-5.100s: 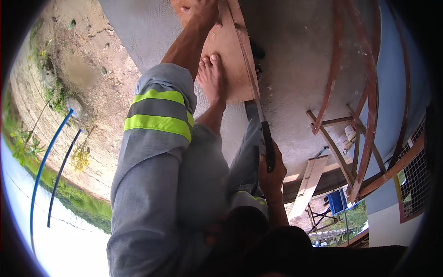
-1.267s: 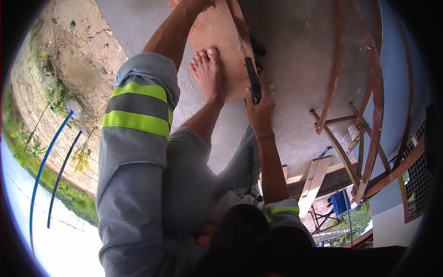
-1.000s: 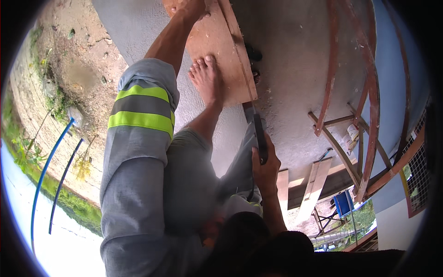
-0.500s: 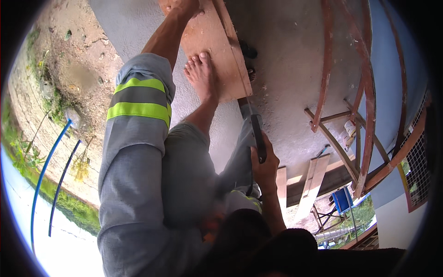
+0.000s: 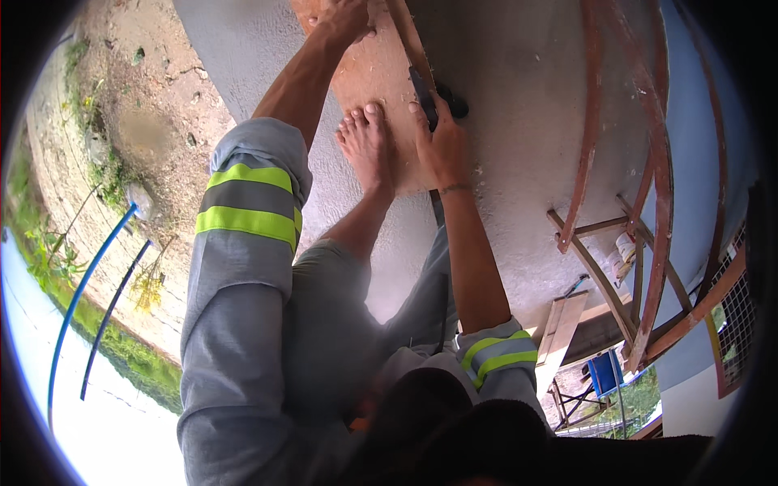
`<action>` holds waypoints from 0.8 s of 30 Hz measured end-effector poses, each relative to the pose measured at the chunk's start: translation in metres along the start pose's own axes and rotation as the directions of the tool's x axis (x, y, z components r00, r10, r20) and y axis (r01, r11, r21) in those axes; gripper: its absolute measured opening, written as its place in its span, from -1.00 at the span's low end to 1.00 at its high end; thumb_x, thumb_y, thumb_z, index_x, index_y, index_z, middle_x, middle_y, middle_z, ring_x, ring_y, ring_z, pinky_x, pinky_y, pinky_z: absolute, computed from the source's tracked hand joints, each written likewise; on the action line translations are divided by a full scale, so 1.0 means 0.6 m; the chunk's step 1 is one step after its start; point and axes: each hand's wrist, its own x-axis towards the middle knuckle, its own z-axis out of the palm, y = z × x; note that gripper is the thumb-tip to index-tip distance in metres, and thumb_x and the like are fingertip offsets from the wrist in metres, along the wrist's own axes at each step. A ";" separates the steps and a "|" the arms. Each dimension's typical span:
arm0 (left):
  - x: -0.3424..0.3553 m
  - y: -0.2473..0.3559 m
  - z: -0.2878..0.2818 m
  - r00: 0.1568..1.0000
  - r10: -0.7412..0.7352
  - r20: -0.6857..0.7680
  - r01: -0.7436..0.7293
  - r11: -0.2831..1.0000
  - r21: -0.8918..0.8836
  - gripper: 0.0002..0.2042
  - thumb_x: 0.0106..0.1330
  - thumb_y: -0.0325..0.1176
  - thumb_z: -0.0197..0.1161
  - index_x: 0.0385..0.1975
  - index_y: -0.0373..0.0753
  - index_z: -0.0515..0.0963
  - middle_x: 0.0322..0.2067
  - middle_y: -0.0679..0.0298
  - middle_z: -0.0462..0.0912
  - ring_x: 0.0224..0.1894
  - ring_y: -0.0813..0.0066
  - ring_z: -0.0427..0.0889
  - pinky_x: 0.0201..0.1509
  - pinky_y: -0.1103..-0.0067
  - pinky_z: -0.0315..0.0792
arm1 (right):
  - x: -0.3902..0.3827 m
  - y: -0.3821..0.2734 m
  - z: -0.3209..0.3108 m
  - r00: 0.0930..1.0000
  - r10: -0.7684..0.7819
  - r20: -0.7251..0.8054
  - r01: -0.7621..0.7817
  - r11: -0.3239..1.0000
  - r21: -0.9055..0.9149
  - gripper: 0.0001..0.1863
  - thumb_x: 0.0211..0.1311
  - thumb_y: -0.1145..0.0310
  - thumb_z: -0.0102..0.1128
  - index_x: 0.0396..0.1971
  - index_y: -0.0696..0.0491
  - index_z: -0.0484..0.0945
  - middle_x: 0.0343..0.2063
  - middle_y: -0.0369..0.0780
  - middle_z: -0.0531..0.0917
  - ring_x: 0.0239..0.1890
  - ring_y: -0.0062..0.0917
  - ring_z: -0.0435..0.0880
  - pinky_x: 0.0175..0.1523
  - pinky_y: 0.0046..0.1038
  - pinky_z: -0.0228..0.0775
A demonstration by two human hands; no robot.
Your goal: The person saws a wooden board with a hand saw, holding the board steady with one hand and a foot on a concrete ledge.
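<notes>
My right hand point(image 5: 443, 146) is closed round the black handle of a handsaw point(image 5: 422, 99), by the right side of a light-brown wooden board point(image 5: 405, 150). The saw's blade can hardly be made out, as it lies in line with the board's edge. At the top of the view my left hand point(image 5: 344, 18) presses down on the board, its fingers spread and partly cut off by the picture's edge. Between the hands, my bare left foot point(image 5: 366, 146) stands on the board.
Reddish-brown wooden trestles point(image 5: 596, 283) lean at the right by a blue wall. Behind them are loose planks point(image 5: 561, 320) and a blue container point(image 5: 602, 373). Soil with plants point(image 5: 105, 170) and two upright pipes point(image 5: 81, 287) lie to the left of the concrete floor point(image 5: 519, 162).
My right hand has pushed the saw forward, away from me, along the board's right side. My left hand and foot stay on the board; the view has shifted slightly.
</notes>
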 end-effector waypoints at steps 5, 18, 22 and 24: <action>-0.057 0.099 -0.016 0.895 0.352 -0.275 -0.274 0.919 0.285 -0.30 0.23 -0.12 0.45 0.39 -0.03 0.38 0.41 0.24 0.39 0.49 0.11 0.27 0.47 0.01 0.35 | 0.010 0.017 -0.007 1.000 -0.006 0.023 0.006 1.000 0.002 -0.38 0.46 -0.01 0.05 0.33 0.11 0.40 -0.01 0.21 0.65 0.06 0.19 0.60 0.14 -0.04 0.48; 0.017 0.078 0.038 0.964 0.183 0.191 -0.233 0.930 0.285 -0.64 0.33 0.11 0.25 -0.17 0.02 0.79 -0.09 0.34 0.79 0.14 0.27 0.62 0.41 0.11 0.21 | -0.399 0.006 -0.163 0.952 0.241 0.188 -0.254 0.966 0.049 -0.35 0.49 0.05 0.03 0.42 0.14 0.34 -0.57 -0.33 0.52 -0.54 -0.70 0.46 -0.41 -0.56 0.35; 0.015 0.141 -0.015 0.925 0.293 0.243 -0.326 0.939 0.109 -0.62 0.36 0.14 0.22 -0.10 0.05 0.78 -0.05 0.29 0.78 0.09 0.34 0.66 0.25 0.20 0.31 | -0.432 0.042 -0.185 0.932 0.334 0.137 -0.348 0.933 0.095 -0.37 0.49 0.07 0.04 0.41 0.13 0.36 -0.42 -0.25 0.54 -0.38 -0.58 0.49 -0.28 -0.49 0.34; 0.022 0.120 -0.005 0.926 0.298 0.231 -0.340 0.925 0.170 -0.61 0.36 0.15 0.21 -0.09 0.06 0.78 -0.05 0.29 0.78 0.08 0.34 0.66 0.24 0.21 0.32 | -0.353 0.054 -0.146 0.935 0.324 0.144 -0.346 0.923 0.171 -0.39 0.49 0.08 0.06 0.39 0.12 0.37 -0.18 -0.08 0.60 -0.14 -0.33 0.59 -0.05 -0.34 0.42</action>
